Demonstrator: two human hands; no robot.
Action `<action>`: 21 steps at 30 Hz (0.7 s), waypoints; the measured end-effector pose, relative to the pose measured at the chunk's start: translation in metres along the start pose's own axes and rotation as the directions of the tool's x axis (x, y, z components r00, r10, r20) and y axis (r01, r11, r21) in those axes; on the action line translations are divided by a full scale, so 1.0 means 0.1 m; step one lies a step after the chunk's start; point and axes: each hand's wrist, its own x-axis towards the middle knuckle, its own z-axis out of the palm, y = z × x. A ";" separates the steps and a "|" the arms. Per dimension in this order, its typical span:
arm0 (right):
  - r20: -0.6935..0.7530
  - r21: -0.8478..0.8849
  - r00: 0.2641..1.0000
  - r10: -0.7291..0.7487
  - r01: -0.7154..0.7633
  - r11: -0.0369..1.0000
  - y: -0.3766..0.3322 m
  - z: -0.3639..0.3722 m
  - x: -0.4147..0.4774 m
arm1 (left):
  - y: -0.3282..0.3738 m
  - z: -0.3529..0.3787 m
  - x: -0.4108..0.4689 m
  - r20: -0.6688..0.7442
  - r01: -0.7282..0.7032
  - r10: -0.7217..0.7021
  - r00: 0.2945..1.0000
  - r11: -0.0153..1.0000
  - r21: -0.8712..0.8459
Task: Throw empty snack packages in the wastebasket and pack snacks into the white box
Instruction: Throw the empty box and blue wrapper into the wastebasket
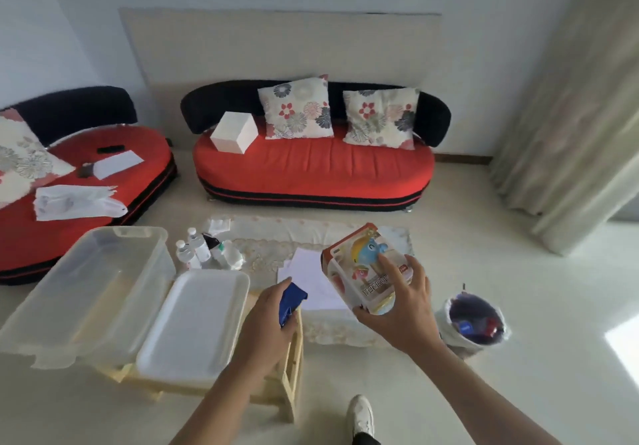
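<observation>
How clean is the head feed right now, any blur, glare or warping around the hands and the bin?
Head view: soft throughout, print on the snack package smeared; wide-angle bend bows the curtain; the sun patch at far right is blown out; the wastebasket interior is dark; no glare on the left hand or right hand.

Soft, even daylight fills the slightly blurred wide-angle view, with a bright glare patch on the floor [553,289] at four o'clock and edges that bend.
</observation>
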 end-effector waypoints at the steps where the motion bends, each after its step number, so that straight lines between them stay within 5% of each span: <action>1: -0.019 -0.019 0.999 0.029 -0.030 0.999 0.09 -0.11 -0.08 | 0.09 0.08 0.01 0.031 -0.023 0.023 0.999 1.000 -0.007; 21: -0.351 -0.057 0.853 0.386 -0.431 0.901 1.89 -2.05 -1.14 | 2.20 1.92 0.36 0.347 -0.387 0.379 0.858 0.921 -0.049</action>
